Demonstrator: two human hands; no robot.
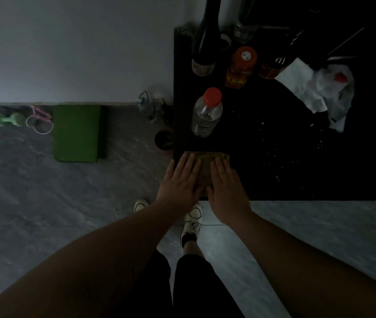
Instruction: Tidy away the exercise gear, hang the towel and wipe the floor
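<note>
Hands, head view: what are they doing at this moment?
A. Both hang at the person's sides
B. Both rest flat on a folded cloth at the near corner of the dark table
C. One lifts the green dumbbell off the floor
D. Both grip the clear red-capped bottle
B: the left hand and right hand lie palm down, fingers spread, on the folded cloth at the dark table corner.

Very dim, underexposed, soft blur throughout, wide-angle bending at edges

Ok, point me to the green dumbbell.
The green dumbbell lies on the floor at far left, against the wall, beside the jump rope and the green mat.
</note>
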